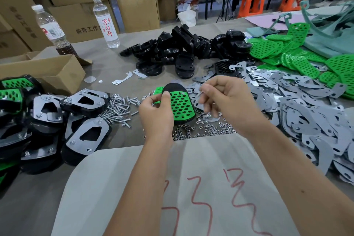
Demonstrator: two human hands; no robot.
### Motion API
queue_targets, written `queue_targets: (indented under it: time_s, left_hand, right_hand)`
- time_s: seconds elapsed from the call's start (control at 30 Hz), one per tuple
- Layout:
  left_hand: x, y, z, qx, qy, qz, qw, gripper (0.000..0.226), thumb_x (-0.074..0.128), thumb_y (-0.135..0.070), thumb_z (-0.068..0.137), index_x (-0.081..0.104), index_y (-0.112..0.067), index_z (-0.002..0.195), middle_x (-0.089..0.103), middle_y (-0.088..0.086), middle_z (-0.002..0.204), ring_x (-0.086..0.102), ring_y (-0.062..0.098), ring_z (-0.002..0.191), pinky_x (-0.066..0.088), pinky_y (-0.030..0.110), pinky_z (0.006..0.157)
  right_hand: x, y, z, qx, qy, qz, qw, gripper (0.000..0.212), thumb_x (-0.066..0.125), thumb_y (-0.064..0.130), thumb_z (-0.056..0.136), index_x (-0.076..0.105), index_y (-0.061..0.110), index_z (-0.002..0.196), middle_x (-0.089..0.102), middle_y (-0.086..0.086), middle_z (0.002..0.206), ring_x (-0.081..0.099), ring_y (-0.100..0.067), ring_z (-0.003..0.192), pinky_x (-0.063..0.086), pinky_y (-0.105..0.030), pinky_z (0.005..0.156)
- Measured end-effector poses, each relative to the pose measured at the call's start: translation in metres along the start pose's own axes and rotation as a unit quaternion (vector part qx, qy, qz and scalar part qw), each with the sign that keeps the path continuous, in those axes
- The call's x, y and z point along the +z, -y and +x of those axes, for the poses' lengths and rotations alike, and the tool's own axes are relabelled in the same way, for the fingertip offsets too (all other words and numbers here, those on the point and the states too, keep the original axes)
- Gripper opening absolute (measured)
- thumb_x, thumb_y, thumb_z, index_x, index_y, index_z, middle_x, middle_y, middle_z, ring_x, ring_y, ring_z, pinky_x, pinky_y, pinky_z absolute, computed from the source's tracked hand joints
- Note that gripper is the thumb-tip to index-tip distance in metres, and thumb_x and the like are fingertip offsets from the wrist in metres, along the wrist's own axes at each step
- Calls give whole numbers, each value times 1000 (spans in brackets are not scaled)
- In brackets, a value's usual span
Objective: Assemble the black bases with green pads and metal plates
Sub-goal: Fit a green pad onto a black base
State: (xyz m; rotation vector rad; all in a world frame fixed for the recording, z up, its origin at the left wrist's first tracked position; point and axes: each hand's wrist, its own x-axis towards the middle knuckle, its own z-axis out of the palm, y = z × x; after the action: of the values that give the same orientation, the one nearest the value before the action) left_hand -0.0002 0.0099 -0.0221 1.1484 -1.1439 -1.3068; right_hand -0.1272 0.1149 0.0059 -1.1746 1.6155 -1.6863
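My left hand (pixel 155 113) grips a black base (pixel 173 87) with a perforated green pad (pixel 181 104) laid on it, held tilted above the table. My right hand (pixel 224 96) pinches a small screw (pixel 200 94) just right of the pad's upper edge. Loose screws (pixel 116 107) lie in a heap to the left, and nuts (pixel 206 129) are scattered below the hands. Black bases (pixel 183 48) are piled at the back, green pads (pixel 298 55) at the right, and grey metal plates (pixel 306 113) spread across the right side.
Finished assemblies (pixel 57 120) with metal plates are stacked at the left beside an open cardboard box (pixel 47 71). Two bottles (pixel 105 21) stand at the back left before stacked cartons. A pale sheet with red marks (pixel 172 188) lies under my forearms. A teal bag (pixel 329 30) lies far right.
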Motion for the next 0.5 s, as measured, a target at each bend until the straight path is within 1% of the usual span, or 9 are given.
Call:
queue_targets:
  time_s: [0.03,0.07,0.13,0.17,0.2,0.3,0.43,0.47,0.5]
  left_hand:
    - [0,0,-1,8,-1,6,1000,14,71,-27,96,65,-21,85,66,-1,79,62,5,61,49,17,53]
    - [0,0,-1,14,0,10,1000,14,69,-27,97,64,-22,86,67,2,82,64,11,67,52,22,59]
    - [0,-1,-1,26,2,12,1000,12,69,-26,97,63,-23,87,69,8,87,65,21,76,56,37,73]
    - [0,-2,-1,30,1,10,999,11,69,-27,97,63,-23,88,71,10,89,65,23,77,56,41,76]
    - [-1,-3,-1,37,-1,11,999,11,69,-27,96,63,-24,88,71,11,88,65,22,76,55,43,75]
    - [-1,-3,-2,57,-9,19,998,11,70,-26,95,63,-24,87,66,5,78,60,17,66,50,38,67]
    - [-2,-4,1,31,-34,-8,999,12,71,-24,95,63,-19,88,66,7,84,66,32,79,56,47,75]
    - [-2,-3,2,27,-38,-15,999,12,71,-24,95,63,-19,87,66,6,84,66,31,78,55,45,71]
    - [-2,-3,3,28,-42,-19,999,13,71,-24,95,63,-19,86,64,3,82,64,25,74,52,38,66]
  right_hand:
    - [4,0,-1,-2,24,48,999,14,59,3,103,65,-2,91,71,-9,70,60,-17,49,44,-23,40]
    - [8,0,-3,3,53,72,996,13,59,1,102,65,-3,91,71,-11,71,61,-18,49,46,-23,39]
    - [13,-3,-6,23,101,81,991,13,59,-1,101,64,-2,90,71,-12,70,63,-18,48,49,-24,41]
    - [15,-4,-7,32,113,75,990,13,59,-2,101,64,-1,89,71,-14,71,65,-19,49,51,-25,42]
    - [17,-5,-7,38,120,67,990,13,60,-2,101,65,-1,89,72,-15,72,66,-21,51,53,-27,44]
    - [22,-7,-9,38,109,20,993,14,62,0,101,65,1,87,72,-18,73,69,-29,54,58,-37,52]
    - [23,-6,-10,10,85,-15,996,17,63,-1,100,66,3,83,71,-17,69,70,-34,54,59,-36,50]
    - [23,-5,-10,6,79,-21,997,17,62,-1,100,66,3,83,71,-16,68,70,-35,54,60,-38,50]
    - [23,-5,-10,4,72,-26,997,17,63,-1,100,66,3,83,71,-15,68,70,-35,54,61,-39,50]
